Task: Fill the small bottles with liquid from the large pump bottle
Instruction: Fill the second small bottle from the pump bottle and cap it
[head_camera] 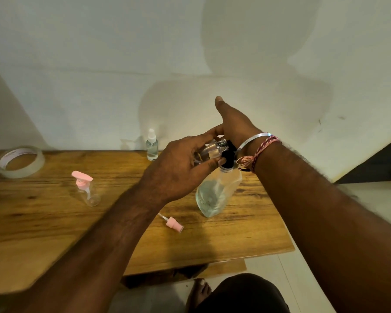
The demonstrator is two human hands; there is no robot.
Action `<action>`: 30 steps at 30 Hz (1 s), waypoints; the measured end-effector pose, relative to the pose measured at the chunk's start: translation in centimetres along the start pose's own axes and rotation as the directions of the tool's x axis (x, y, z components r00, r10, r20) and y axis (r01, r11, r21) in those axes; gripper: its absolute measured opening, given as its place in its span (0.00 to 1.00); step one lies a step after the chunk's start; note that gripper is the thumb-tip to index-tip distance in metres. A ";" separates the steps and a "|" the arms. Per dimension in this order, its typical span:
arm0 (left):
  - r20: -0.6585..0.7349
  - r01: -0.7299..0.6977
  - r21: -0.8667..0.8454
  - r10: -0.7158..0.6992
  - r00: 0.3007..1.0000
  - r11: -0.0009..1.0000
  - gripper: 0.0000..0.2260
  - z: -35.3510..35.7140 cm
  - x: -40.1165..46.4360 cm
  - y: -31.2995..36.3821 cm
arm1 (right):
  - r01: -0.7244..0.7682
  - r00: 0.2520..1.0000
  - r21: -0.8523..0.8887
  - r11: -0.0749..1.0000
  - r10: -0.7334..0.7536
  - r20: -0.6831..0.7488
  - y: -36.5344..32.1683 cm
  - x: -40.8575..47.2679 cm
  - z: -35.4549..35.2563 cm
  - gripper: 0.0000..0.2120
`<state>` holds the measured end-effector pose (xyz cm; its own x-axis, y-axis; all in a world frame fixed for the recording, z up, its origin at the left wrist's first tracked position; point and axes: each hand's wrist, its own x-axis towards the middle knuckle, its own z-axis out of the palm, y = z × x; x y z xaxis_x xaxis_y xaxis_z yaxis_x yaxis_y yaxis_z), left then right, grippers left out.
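A knee in dark shorts [242,292] and a bare foot [199,290] sit nearest, below the wooden table [54,222]. The left hand [181,168] curls its fingers around a small clear bottle [209,151], tilted with its threaded neck at the black pump head [229,158] of the large pump bottle [217,193], mid-table. The right hand [235,125] rests on that pump, thumb stretched out; its other fingers are hidden. A pink spray cap [174,224] lies nearer. A pink-pump bottle [87,188] stands left, a spray bottle [152,145] far, tape [20,161] far left.
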<state>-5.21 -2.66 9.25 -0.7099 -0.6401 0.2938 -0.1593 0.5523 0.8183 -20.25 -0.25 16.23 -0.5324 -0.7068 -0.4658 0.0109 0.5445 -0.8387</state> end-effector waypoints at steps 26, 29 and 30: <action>-0.002 0.042 -0.003 -0.042 0.999 0.999 0.22 0.8 0.2 -0.1 | 0.009 0.999 0.048 0.999 -0.007 -0.045 0.4 -0.1 -0.4 0.35; -0.019 0.038 0.016 -0.038 0.999 0.999 0.23 0.6 0.2 0.2 | 0.006 1.000 0.066 0.998 -0.005 -0.014 -0.3 -0.2 -0.4 0.33; -0.018 0.032 0.018 -0.031 0.999 0.999 0.23 0.5 0.2 0.2 | -0.024 1.000 0.074 0.997 0.024 -0.001 -0.4 -0.3 -0.5 0.34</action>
<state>-5.75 -2.46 9.23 -0.6924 -0.6664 0.2766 -0.1939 0.5412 0.8182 -20.48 -0.06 16.88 -0.5326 -0.6932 -0.4857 0.0866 0.5262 -0.8460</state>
